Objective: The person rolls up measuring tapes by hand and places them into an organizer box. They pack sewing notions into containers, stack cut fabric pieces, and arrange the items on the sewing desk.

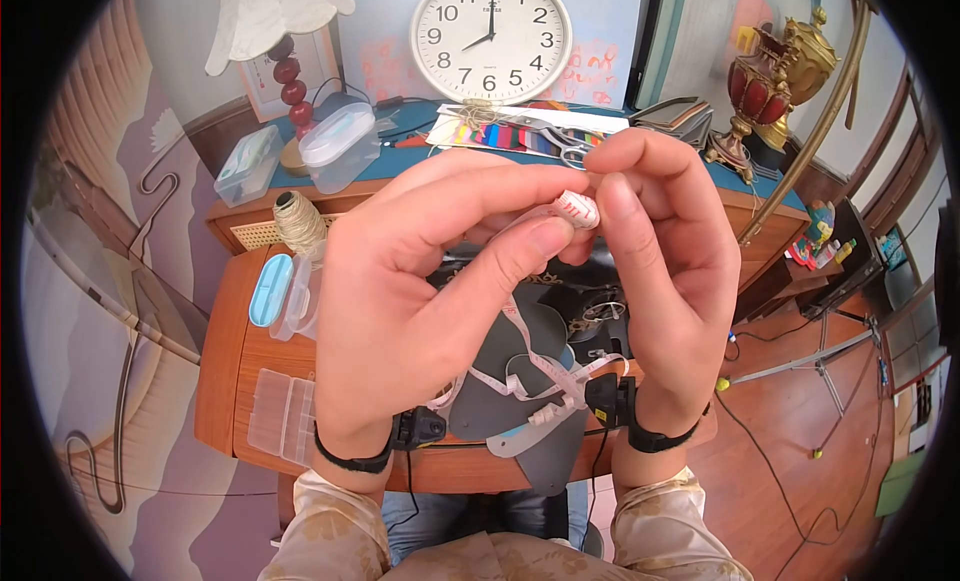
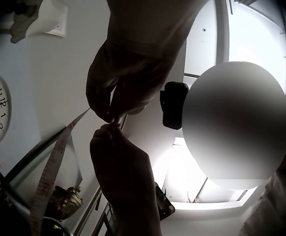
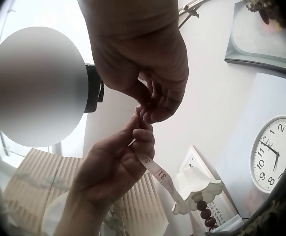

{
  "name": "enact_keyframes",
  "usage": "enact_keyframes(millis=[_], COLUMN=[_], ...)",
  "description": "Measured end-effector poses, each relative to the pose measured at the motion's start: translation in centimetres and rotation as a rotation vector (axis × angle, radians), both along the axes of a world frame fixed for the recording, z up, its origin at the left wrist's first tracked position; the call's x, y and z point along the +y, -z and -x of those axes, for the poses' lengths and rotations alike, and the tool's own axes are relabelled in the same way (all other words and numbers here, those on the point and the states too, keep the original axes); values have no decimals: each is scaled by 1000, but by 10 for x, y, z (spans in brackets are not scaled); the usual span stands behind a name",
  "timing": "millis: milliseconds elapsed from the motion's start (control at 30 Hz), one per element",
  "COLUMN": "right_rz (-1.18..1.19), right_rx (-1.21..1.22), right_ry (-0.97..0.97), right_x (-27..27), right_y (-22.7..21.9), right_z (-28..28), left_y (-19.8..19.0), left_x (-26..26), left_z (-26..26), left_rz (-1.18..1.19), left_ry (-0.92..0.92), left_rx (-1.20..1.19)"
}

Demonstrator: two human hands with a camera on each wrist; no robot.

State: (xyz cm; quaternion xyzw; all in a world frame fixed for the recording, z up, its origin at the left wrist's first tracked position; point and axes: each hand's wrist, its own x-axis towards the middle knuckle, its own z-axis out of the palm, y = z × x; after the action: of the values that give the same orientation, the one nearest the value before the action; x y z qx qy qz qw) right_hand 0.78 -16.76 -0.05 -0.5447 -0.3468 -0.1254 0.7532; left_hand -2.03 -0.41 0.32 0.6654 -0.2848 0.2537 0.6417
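Note:
In the head view, a small tight roll of white tape measure (image 1: 578, 210) with red marks sits between the two hands. My left hand (image 1: 400, 271) pinches it between thumb and index finger. The right hand (image 1: 665, 251) meets its other side with curled fingers and thumb. Loose tape (image 1: 520, 331) hangs below in loops down to the grey surface. From the left wrist, a tape strip (image 2: 52, 172) runs down from the left hand (image 2: 133, 73), whose fingertips meet the right hand (image 2: 123, 172). The right wrist view shows tape (image 3: 160, 176) trailing beside the left hand (image 3: 108, 167), below the right hand (image 3: 143, 64).
Behind the hands, a wall clock (image 1: 490, 36), scissors (image 1: 545, 131) and clear plastic boxes (image 1: 340, 146) stand or lie on the blue desktop. A twine cone (image 1: 298, 219), blue case (image 1: 271, 291) and clear box (image 1: 282, 416) are at left. Coiled wire (image 1: 604, 311) lies behind the loose tape.

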Motion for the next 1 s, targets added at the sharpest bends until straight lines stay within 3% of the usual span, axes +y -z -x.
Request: enact_keyframes(millis=[200,267,400,467,667,1000], right_rz=[44,79,135,85,5,-19], right_rx=[29,-97,-156,-103,-1,52], right_ry=[20,74,-3,-88,-219,-195], right_x=[2,-1,-10,-11,-12,-8], right_y=[-1,0,1,1,-1,0], right_z=[0,-3,-6,-6,-4,-3], left_y=[-1,0,1,1,-2,1], left_x=[1,1,-1,-5,-3,-6], left_z=[1,1,-1,1,4,0], left_rz=[27,-25,-19,117,165,159], left_ry=[-25,-129,-133,-59,31,39], left_rx=[29,-15,-22,36,107,132])
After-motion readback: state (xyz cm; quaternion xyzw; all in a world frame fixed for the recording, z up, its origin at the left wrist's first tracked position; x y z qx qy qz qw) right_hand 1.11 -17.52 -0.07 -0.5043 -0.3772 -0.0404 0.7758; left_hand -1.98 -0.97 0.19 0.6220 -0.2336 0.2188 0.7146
